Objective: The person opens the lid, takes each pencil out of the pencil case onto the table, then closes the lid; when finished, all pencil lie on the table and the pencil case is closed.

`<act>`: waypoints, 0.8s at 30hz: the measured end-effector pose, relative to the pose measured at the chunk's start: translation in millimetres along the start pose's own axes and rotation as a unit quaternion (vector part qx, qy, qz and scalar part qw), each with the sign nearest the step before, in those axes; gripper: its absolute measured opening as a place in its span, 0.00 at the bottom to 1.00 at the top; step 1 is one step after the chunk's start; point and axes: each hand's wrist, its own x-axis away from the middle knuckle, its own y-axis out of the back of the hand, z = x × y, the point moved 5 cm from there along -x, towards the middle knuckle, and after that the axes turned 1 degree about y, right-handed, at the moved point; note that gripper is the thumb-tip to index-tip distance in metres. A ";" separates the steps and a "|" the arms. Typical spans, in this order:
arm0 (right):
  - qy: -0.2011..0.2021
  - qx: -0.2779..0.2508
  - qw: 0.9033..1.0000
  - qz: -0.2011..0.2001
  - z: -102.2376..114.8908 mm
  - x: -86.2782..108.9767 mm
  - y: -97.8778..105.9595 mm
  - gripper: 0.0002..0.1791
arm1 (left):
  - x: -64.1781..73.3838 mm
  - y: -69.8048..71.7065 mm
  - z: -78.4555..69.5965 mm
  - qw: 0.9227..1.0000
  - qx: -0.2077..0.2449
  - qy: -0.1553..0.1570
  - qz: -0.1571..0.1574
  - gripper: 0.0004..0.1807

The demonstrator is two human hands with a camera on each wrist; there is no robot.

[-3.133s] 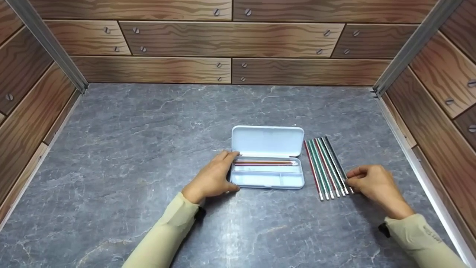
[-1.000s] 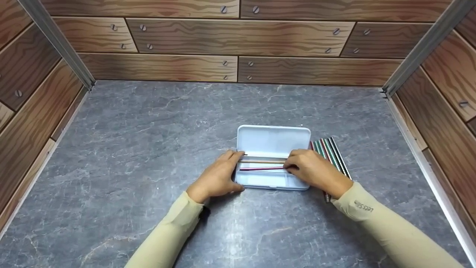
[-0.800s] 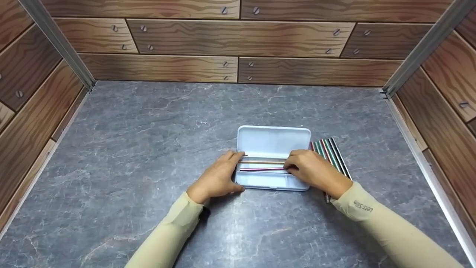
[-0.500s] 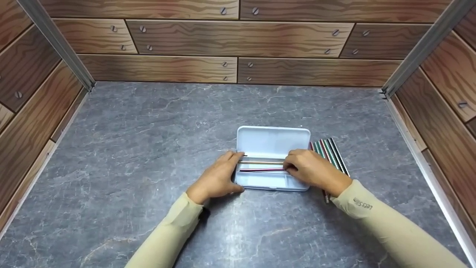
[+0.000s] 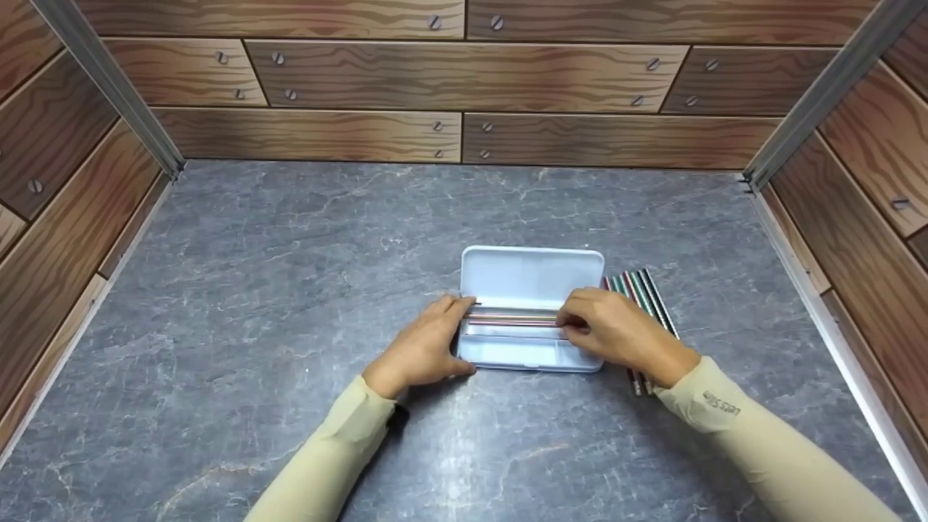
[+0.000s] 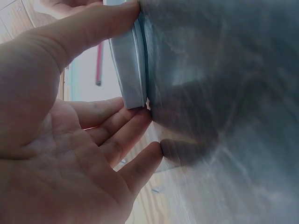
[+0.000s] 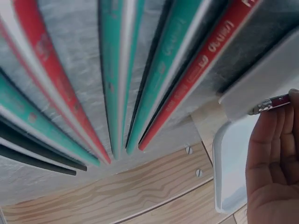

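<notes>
A light blue pencil case (image 5: pixel 533 274) lies open on the table, its lid tipped back. My left hand (image 5: pixel 420 344) holds its left end, thumb at the front edge and fingers toward the back. Over the right end of the case, my right hand (image 5: pixel 616 330) pinches a red pencil near its eraser end; the metal ferrule (image 7: pixel 265 105) shows in the right wrist view. That pencil lies along the back compartment, beside other pencils partly hidden by my hands. Right of the case, a row of red, green and black pencils (image 5: pixel 660 304) is partly covered by my right wrist.
The grey marbled table (image 5: pixel 290 254) is bounded by wood-patterned walls (image 5: pixel 362 134) at the back and sides. Metal strips (image 5: pixel 819 94) run up the corners. The case's front compartment (image 5: pixel 507 351) has a divider toward the right.
My right hand has come from the pencil row to the case with a pencil. Within the last half second, that pencil has shifted back toward the others there. My left hand stays at the case.
</notes>
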 end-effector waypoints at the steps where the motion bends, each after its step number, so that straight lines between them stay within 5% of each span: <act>1: -0.002 -0.002 1.000 -0.009 0.2 1.6 2.4 0.09 | 0.2 0.0 0.1 1.000 0.000 0.000 0.000 0.58; 5: -0.028 -0.042 0.998 -0.049 -0.7 10.9 13.3 0.12 | 1.0 0.3 0.4 1.000 0.000 -0.002 -0.003 0.57; 9: -0.099 -0.091 0.987 -0.089 -7.8 25.1 23.5 0.13 | 1.0 0.5 0.3 1.000 -0.001 -0.005 -0.005 0.57; 17: -0.306 -0.117 0.938 -0.114 -31.5 59.5 40.0 0.08 | 0.6 -0.2 -0.3 1.000 0.002 -0.004 -0.003 0.57; 24: -0.394 -0.126 0.901 -0.131 -50.4 98.7 49.2 0.09 | 0.6 -1.1 -0.5 1.000 0.007 -0.010 -0.001 0.56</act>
